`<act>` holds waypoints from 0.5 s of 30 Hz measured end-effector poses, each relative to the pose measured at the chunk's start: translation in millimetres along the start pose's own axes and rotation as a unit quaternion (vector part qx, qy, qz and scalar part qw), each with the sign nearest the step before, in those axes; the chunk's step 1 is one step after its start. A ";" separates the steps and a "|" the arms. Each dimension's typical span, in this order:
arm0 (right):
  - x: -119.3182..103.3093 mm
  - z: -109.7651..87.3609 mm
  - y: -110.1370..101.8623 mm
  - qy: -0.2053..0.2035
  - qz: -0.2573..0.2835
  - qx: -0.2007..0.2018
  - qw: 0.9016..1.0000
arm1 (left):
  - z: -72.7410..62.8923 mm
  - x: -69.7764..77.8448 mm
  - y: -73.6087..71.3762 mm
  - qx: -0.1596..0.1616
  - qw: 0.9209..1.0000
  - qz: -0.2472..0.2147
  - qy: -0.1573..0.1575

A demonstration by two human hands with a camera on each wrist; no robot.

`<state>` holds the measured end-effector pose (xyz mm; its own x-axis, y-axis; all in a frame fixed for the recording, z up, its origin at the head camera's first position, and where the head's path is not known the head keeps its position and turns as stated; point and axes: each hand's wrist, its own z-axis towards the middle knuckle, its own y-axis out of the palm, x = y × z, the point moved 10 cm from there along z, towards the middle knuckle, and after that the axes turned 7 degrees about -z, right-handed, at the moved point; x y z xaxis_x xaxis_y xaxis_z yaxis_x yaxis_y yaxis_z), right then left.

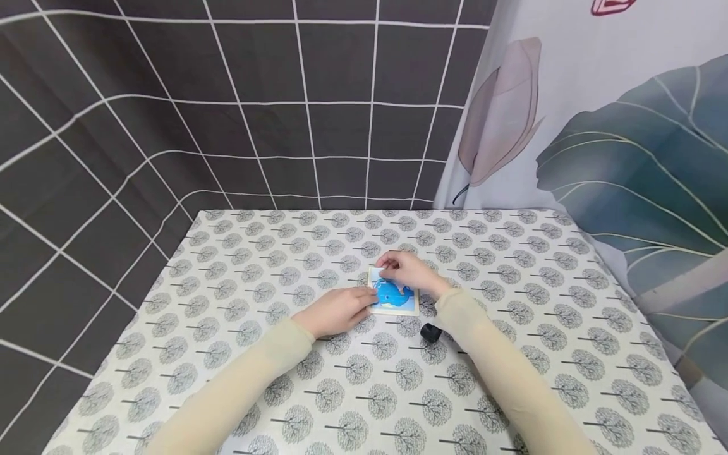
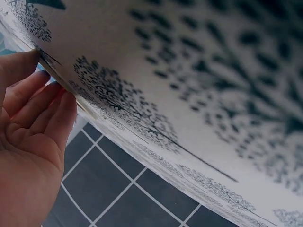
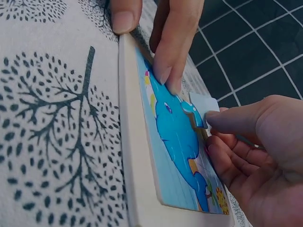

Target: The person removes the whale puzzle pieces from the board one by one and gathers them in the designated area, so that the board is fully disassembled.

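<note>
A small wooden tray puzzle (image 1: 402, 309) with a blue whale picture lies on the table, between the two hands. My left hand (image 1: 340, 311) rests on its left side. In the right wrist view, the left thumb touches the pale rim and the fingertips press on the whale (image 3: 173, 127). My right hand (image 1: 411, 272) is at the far edge of the puzzle. Its thumb and fingers pinch a light-blue puzzle piece (image 3: 204, 101), tilted up at the picture's edge. A brown gap shows beside that piece.
A white cloth with grey tree prints (image 1: 250, 275) covers the table. A small black object (image 1: 430, 333) sits by the right wrist. Behind the table hangs a dark curtain with white grid lines (image 1: 335, 126); a leaf-patterned curtain (image 1: 643, 158) hangs at the right.
</note>
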<state>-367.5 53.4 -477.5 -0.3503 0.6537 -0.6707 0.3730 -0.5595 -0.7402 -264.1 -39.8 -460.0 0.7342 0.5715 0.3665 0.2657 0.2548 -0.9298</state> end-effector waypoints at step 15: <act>7.9 11.3 -3.0 0.035 0.026 0.011 0.999 | 3.0 -2.6 -0.7 -0.013 1.000 0.011 -0.009</act>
<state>-381.0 54.5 -481.1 -0.2695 0.6567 -0.7043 0.3702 -0.6045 -0.7053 -268.1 -39.2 -460.3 0.7289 0.5902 0.3470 0.2664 0.2223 -0.9379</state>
